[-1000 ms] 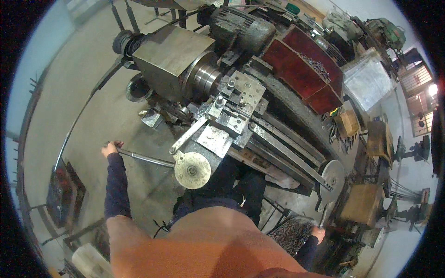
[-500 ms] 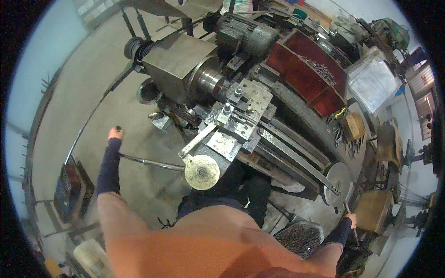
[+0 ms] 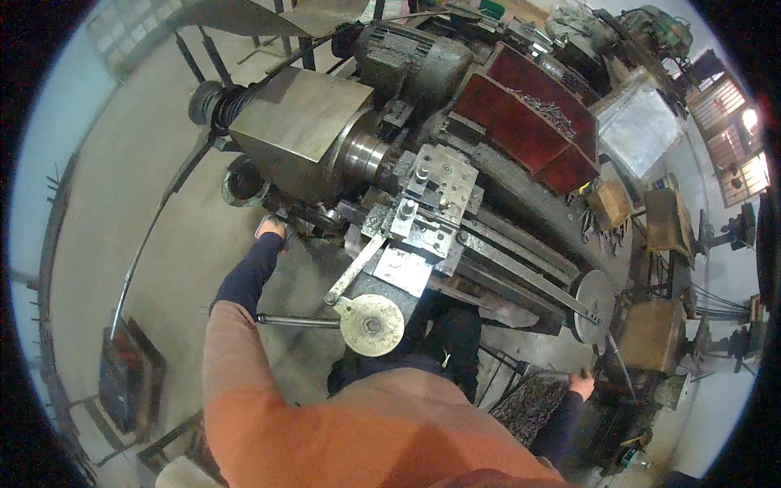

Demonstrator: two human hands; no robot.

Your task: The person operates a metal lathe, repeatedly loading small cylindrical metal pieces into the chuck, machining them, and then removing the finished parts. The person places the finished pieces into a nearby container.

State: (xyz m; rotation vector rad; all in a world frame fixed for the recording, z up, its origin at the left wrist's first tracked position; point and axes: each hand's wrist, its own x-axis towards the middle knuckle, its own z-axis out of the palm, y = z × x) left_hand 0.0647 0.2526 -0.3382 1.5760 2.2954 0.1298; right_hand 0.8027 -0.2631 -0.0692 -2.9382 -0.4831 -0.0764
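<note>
Head view: left hand (image 3: 271, 228), grip hidden, reaches the lathe (image 3: 325, 146) controls; right hand (image 3: 581, 384), grip unclear, hangs beside the handwheel (image 3: 593, 306); engaging a lever likely follows.

left hand (image 3: 271, 228) arm stretched forward | right hand (image 3: 581, 384) low, out sideways

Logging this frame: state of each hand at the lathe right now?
Left hand: at the lathe, below the headstock; grip cannot be told.
Right hand: low by the lathe's far end; grip cannot be told.
</note>
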